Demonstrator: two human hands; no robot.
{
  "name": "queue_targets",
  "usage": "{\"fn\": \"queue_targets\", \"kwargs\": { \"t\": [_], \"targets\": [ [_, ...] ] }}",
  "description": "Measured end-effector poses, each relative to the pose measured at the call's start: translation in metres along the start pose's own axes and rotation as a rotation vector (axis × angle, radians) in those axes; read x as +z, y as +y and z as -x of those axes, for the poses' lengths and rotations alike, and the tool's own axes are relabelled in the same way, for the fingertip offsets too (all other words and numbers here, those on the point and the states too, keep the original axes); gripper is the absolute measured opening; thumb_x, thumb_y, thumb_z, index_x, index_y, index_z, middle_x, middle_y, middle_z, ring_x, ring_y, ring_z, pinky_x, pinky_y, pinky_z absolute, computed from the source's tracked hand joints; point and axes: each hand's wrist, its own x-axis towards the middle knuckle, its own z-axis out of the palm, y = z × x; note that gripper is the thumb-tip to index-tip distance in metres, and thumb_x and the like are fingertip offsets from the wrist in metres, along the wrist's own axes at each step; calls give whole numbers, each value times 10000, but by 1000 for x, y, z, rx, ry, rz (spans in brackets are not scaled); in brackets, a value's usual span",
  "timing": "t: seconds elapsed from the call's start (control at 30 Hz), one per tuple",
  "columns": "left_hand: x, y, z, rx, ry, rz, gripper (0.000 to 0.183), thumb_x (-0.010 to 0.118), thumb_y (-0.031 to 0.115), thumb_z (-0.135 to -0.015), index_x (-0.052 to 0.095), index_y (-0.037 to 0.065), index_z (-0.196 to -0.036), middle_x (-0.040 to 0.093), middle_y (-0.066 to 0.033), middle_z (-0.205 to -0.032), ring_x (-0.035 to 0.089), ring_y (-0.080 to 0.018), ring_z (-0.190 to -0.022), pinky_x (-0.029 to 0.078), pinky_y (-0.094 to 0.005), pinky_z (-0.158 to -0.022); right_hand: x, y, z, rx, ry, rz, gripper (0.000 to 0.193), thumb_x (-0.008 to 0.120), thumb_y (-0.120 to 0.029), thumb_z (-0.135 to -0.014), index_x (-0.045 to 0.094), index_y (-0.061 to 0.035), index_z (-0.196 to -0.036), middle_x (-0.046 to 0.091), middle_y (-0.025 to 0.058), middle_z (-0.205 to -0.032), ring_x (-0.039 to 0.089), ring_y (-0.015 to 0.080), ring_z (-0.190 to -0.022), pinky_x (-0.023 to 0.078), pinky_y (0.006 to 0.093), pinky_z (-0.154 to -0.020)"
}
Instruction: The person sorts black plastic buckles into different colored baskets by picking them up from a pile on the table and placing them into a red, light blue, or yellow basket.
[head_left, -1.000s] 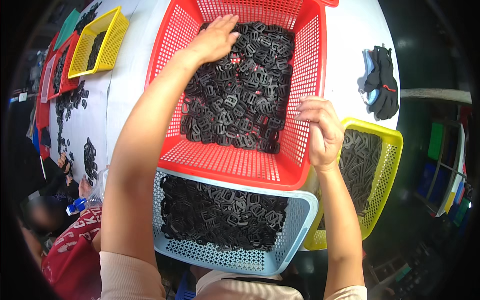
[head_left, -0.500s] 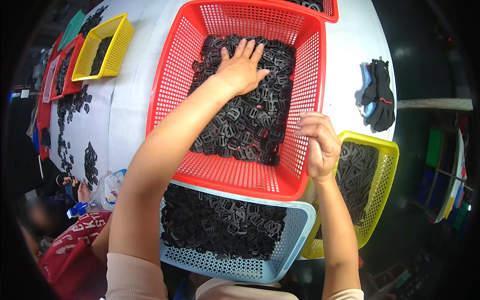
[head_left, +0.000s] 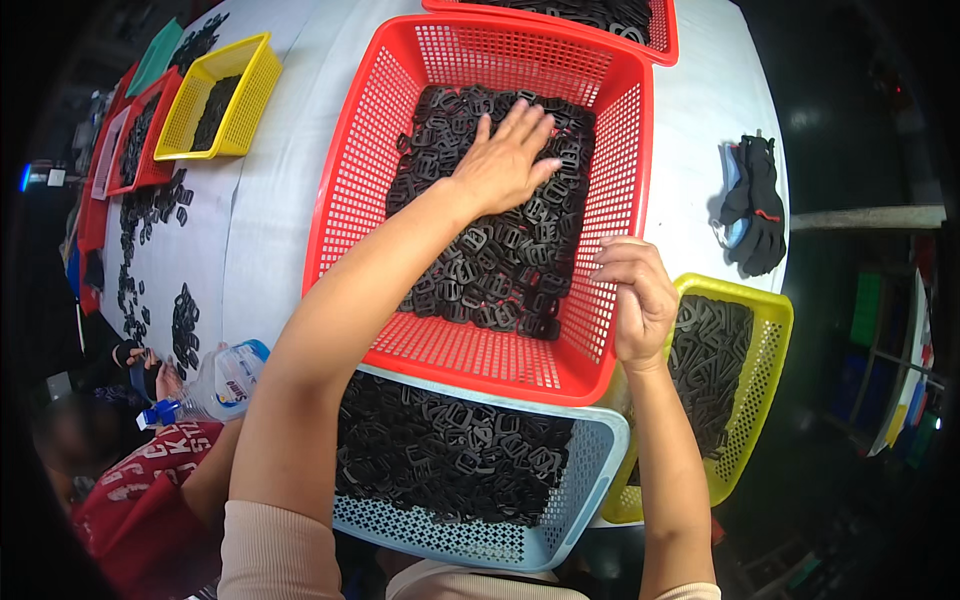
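Note:
A red perforated basket [head_left: 622, 130] holds a layer of small black plastic buckles [head_left: 475, 265]. My left hand [head_left: 500, 165] rests palm down on these buckles, its fingers stretched out and the thumb apart. At the basket's right side, my right hand [head_left: 640, 300] has its fingers curled over the rim. Below the red basket stands a light blue basket [head_left: 600, 440] of similar black buckles, partly covered by it. To the right, a yellow-green basket [head_left: 755, 410] contains longer black pieces; my right wrist passes in front of its left edge.
Black gloves [head_left: 755, 205] lie on the white table's right side. Another red basket [head_left: 664, 30] stands at the far edge. Leftward are a yellow basket [head_left: 235, 115], loose black pieces [head_left: 185, 325] and a clear bottle [head_left: 225, 385], near a person in a red shirt [head_left: 150, 490].
My left hand has slid a little to the right and nearer across the buckles. My right hand keeps its place at the rim. The whole view has shifted slightly.

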Motion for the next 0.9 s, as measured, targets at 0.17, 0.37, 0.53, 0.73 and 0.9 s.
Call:
{"fn": "queue_targets", "kwargs": {
  "t": [0.17,0.37,0.53,0.73,0.9],
  "targets": [
    [5,3,4,1,-259,-32,716,320,512,-920,115,51,-1428,63,-176,-1488,-1,-303,-1383,71,-492,-1101,0,0,2,3,4,1,201,413,94,-612,579,21,-701,580,136,-797,574,284,-857,448,352,-798],
    [3,-12,14,14,-118,6,654,307,464,-937,163,46,-1419,138,-136,-1486,48,-268,-1387,89,-481,-1103,1,-1,0,7,-6,8,201,412,96,-611,577,24,-700,582,138,-803,575,287,-862,448,355,-802],
    [-3,-41,-10,-167,332,92,336,527,97,-837,547,7,-1159,552,-146,-1183,467,-322,-1155,382,-401,-975,-1,0,1,10,0,8,203,412,91,-605,578,19,-698,584,136,-803,577,288,-862,446,356,-804],
    [5,-52,-34,-1,400,79,269,640,161,-777,643,51,-1022,623,-106,-1036,552,-288,-974,431,-369,-890,-1,0,0,1,1,8,202,417,84,-605,581,14,-698,586,129,-799,581,284,-857,447,351,-804],
    [-5,-58,-39,-63,404,89,184,618,171,-801,678,59,-934,658,-112,-912,602,-273,-908,466,-353,-834,-1,0,1,4,-4,20,196,419,84,-611,580,14,-696,590,127,-796,585,283,-870,448,350,-806]
  ]
}}
